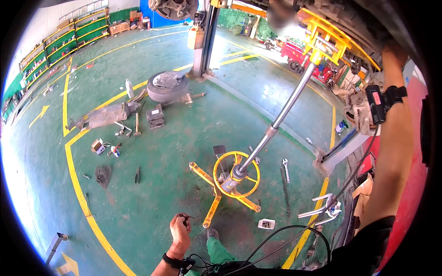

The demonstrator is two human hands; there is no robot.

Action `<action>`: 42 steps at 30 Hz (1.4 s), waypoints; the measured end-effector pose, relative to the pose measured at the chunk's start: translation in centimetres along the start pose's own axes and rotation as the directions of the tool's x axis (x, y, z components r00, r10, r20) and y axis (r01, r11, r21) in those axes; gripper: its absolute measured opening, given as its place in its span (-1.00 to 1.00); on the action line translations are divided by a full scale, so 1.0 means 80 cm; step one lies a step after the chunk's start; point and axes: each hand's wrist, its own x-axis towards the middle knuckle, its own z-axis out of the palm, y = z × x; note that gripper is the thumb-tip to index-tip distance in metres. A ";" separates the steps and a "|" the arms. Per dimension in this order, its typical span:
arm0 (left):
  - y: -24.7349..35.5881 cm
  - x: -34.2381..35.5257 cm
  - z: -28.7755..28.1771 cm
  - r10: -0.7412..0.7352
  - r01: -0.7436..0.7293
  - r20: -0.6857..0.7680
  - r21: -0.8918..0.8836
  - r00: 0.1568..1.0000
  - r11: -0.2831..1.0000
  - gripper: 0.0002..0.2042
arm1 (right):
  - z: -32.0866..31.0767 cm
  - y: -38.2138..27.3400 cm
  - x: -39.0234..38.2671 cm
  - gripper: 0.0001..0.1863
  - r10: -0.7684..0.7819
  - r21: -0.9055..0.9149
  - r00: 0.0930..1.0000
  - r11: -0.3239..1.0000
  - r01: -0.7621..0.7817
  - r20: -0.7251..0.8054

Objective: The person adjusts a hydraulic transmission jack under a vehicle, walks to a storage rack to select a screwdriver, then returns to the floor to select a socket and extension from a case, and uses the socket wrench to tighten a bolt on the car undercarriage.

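Observation:
Low and in front of me, my left hand is closed, with a small dark piece at its fingertips that I cannot make out. My right hand reaches up against the dark vehicle underside; its fingers are hidden there. Left of that hand, the yellow head of a transmission jack stands raised close under the vehicle. The jack's chrome column leads down to a yellow ring and yellow legs on the green floor, just beyond my left hand.
A lift post rises at the back. On the floor lie a wheel, a hammer, pliers, a wrench and a white tray. Black cables cross near my legs. A silver puller-like tool lies right.

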 end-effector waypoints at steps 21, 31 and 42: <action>0.059 -0.138 -0.165 0.259 -0.256 -0.072 0.051 0.963 0.965 -0.79 | -0.168 0.109 -0.343 -0.68 0.042 0.199 0.838 0.964 -0.178 0.544; 0.081 -0.201 -0.298 0.270 -0.284 -0.172 -0.061 0.947 0.957 -0.83 | -0.688 0.253 -0.752 -0.81 0.841 -0.585 -0.166 0.204 -0.785 0.515; 0.062 -0.251 -0.293 0.188 -0.184 -0.013 0.149 0.982 0.972 -0.74 | -0.907 0.319 -0.743 -0.86 0.828 -0.436 -0.518 -0.394 -0.809 0.212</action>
